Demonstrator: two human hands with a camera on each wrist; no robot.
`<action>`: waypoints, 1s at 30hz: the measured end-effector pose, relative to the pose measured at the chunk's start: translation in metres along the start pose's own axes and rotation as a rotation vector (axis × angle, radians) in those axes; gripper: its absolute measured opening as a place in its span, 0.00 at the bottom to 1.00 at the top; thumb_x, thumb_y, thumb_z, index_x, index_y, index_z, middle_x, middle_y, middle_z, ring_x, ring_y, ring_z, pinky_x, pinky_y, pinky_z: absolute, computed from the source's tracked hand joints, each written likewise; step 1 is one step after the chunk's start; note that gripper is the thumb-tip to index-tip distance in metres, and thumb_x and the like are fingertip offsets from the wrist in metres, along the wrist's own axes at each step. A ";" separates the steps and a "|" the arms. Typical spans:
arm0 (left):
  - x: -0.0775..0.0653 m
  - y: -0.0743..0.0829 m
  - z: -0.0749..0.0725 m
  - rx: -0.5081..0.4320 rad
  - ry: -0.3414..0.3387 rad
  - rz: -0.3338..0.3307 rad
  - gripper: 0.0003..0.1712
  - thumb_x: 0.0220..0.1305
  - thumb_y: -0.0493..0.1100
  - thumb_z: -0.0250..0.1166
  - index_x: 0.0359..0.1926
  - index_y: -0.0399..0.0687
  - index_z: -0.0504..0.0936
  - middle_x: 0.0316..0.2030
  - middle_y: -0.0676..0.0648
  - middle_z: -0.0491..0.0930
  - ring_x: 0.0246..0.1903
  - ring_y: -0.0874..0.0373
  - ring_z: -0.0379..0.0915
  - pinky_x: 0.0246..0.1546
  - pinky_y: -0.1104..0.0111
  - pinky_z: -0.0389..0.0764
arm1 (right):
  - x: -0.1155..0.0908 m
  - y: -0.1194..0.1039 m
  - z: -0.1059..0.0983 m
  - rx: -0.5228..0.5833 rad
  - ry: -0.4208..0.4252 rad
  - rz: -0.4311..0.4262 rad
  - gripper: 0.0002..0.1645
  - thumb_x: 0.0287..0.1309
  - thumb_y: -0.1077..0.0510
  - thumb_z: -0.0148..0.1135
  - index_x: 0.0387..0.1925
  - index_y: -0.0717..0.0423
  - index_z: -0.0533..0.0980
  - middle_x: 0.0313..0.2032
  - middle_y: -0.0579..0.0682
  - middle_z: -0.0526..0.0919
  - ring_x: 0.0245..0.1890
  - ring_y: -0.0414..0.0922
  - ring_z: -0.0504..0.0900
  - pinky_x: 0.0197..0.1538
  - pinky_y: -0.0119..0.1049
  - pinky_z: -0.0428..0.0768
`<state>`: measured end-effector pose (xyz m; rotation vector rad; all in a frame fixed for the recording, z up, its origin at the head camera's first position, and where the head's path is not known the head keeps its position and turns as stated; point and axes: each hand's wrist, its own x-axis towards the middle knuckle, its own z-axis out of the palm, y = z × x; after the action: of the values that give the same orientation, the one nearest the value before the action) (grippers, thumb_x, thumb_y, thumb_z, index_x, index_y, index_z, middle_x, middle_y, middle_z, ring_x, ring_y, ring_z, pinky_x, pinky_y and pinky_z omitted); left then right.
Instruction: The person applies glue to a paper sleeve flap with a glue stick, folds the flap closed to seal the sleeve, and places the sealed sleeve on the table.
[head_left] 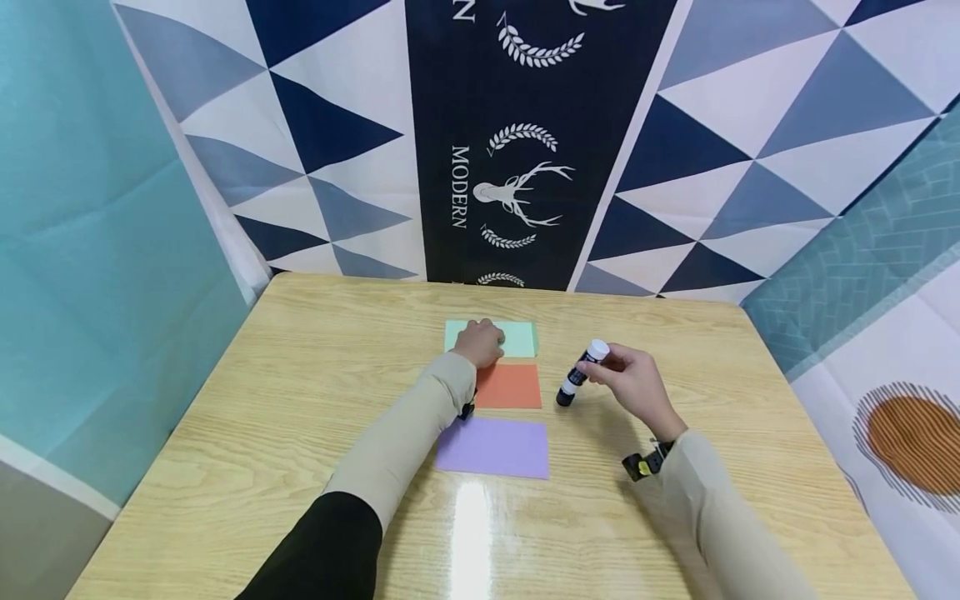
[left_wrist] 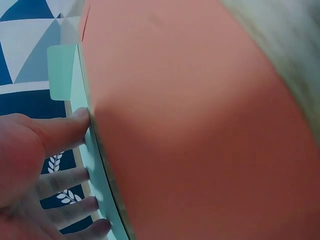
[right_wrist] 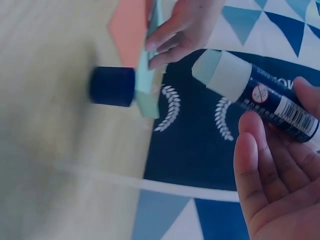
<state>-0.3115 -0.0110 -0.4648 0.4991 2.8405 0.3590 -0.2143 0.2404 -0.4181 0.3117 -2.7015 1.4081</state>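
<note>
Glue stick up off the tabletop, slanting over the wood on the right, and the right hand has it pinched between thumb and fingers! Dark cap stands apart on the wood, so uncapping is done; recapping isn't. Just left of all that, the mint-green paper, its flap jutting at the right end, with the left hand pressing on it, thumb and fingers extended along the sheet in the left wrist view. Any glue on it yet? Cannot tell from here. Nearer the person, the orange paper, then the purple paper, both lying flat, neither being worked by the fingers, and glue on those can't be judged either.
</note>
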 end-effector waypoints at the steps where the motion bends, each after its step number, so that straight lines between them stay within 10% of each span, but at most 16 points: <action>1: 0.000 0.000 0.000 0.000 -0.001 -0.003 0.19 0.71 0.48 0.58 0.60 0.52 0.79 0.59 0.44 0.73 0.59 0.44 0.67 0.56 0.53 0.75 | 0.003 -0.003 0.000 0.001 0.003 -0.007 0.16 0.59 0.48 0.68 0.37 0.59 0.82 0.31 0.52 0.85 0.28 0.37 0.81 0.34 0.35 0.82; 13: 0.006 -0.001 0.004 -0.073 0.024 -0.013 0.18 0.69 0.45 0.60 0.58 0.48 0.78 0.60 0.49 0.75 0.63 0.51 0.68 0.60 0.53 0.73 | 0.053 -0.039 0.010 -0.083 -0.021 0.026 0.16 0.60 0.50 0.66 0.41 0.59 0.82 0.36 0.58 0.86 0.32 0.45 0.81 0.34 0.33 0.77; 30: 0.001 -0.001 0.006 -0.061 -0.013 -0.019 0.22 0.74 0.48 0.53 0.66 0.58 0.73 0.73 0.49 0.60 0.74 0.51 0.52 0.69 0.49 0.63 | 0.113 -0.022 0.043 -0.163 -0.078 0.054 0.15 0.60 0.54 0.66 0.41 0.63 0.81 0.37 0.60 0.85 0.34 0.48 0.78 0.35 0.33 0.74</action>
<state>-0.3116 -0.0102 -0.4706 0.4605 2.8100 0.4353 -0.3188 0.1766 -0.4068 0.2897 -2.8856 1.2013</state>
